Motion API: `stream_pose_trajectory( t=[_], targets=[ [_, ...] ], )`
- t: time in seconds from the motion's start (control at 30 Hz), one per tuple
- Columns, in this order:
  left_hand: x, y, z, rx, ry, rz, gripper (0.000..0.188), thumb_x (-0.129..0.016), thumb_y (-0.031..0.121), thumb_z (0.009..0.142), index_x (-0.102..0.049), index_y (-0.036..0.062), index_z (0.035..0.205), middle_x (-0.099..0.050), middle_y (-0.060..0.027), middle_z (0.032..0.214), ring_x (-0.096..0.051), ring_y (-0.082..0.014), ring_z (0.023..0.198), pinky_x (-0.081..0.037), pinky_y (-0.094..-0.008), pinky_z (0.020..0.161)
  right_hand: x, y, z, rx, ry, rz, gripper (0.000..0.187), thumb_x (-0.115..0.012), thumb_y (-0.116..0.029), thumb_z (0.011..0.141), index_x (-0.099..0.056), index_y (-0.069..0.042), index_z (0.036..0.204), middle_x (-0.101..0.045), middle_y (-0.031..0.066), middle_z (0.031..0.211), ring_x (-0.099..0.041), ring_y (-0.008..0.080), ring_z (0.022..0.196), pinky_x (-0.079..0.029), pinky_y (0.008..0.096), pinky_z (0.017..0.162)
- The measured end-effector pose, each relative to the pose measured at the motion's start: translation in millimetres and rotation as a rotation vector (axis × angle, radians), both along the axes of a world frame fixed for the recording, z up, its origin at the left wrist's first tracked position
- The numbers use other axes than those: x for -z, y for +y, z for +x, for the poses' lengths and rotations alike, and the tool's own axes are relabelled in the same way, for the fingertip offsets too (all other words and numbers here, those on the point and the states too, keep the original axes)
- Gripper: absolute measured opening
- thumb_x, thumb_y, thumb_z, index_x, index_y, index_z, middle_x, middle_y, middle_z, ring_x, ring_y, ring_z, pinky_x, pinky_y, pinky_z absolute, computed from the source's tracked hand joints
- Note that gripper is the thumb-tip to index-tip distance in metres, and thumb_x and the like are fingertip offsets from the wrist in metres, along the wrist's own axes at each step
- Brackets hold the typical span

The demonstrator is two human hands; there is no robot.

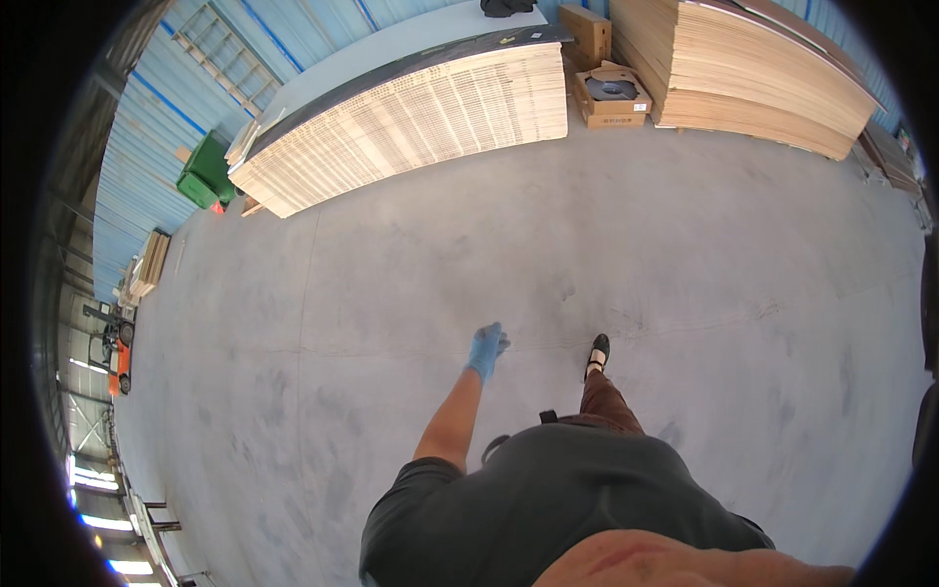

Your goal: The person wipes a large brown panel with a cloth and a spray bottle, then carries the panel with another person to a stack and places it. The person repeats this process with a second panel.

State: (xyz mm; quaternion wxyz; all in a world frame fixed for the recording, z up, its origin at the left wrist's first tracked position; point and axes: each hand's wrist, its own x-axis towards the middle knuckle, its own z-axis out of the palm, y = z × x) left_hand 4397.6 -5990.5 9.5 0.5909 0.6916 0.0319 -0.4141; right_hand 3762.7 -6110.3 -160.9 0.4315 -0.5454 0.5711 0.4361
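My left hand [486, 346] wears a light blue glove with darker fingertips. It swings out in front of my body above the grey concrete floor [411, 264]. Its fingers are loosely bent, with the thumb a little apart, and nothing shows in it. My right hand is out of view. One foot in a dark shoe [601, 345] is stepping forward to the right of the gloved hand.
Ahead stands a long stack of pale boards [421, 122] with a dark sheet on top. An open cardboard box [613, 98] sits between it and another board stack [753, 78]. Leftward are a green wheeled bin [205, 171], a small wood stack [150, 264] and an orange forklift [120, 357].
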Motion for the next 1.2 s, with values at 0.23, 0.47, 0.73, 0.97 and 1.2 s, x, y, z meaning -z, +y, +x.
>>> stream_pose_trajectory(
  t=[0.23,0.47,0.73,0.97,1.2],
  targets=[
    [45,-144,69,-0.01,0.202,0.394,0.044,-0.064,0.043,0.094,-0.056,0.0044,0.114,-0.064,-0.0083,0.082,-0.06,-0.0213,0.062,-0.046,-0.0352,0.049,-33,-363,224,-0.365,-0.109,-0.29,0.062,-0.042,-0.054,0.1,-0.074,-0.002,0.104,-0.072,0.0212,0.112,-0.065,0.0411,0.111,-0.05,0.0498,0.097],
    [100,-193,150,-0.228,0.351,0.663,0.052,-0.06,0.039,0.094,-0.054,0.0068,0.134,-0.064,-0.0198,0.121,-0.068,-0.0339,0.096,-0.053,-0.0475,0.076,-140,-670,523,0.286,-1.057,-0.675,0.027,-0.066,-0.028,0.095,-0.068,-0.001,0.092,-0.063,0.0037,0.076,-0.051,0.0106,0.072,-0.046,0.0318,0.064],
    [78,-466,378,-0.353,0.036,0.659,0.071,-0.075,0.043,0.078,-0.061,-0.0048,0.129,-0.068,-0.0248,0.122,-0.067,-0.0357,0.112,-0.052,-0.0422,0.094,-67,-784,591,0.312,-0.675,-0.317,0.023,-0.057,-0.028,0.098,-0.071,-0.01,0.095,-0.069,0.0061,0.077,-0.063,0.0166,0.064,-0.05,0.0333,0.057],
    [-58,-832,559,-0.156,-0.678,0.464,0.099,-0.077,0.047,0.08,-0.034,-0.0083,0.15,-0.037,-0.0282,0.155,-0.035,-0.0388,0.145,-0.031,-0.0428,0.119,22,-849,537,-0.539,-0.275,-0.205,0.028,-0.051,-0.035,0.096,-0.064,-0.012,0.103,-0.073,0.0151,0.088,-0.071,0.0364,0.082,-0.053,0.0504,0.07],
    [-121,-1086,670,-0.269,-0.961,0.375,0.108,-0.08,0.049,0.078,-0.027,-0.0114,0.151,-0.029,-0.0316,0.158,-0.024,-0.0414,0.15,-0.024,-0.0434,0.123,15,-1034,633,-0.74,-0.36,-0.344,0.03,-0.053,-0.036,0.094,-0.063,-0.012,0.108,-0.073,0.0174,0.091,-0.071,0.0371,0.083,-0.053,0.0519,0.07]
  ],
)
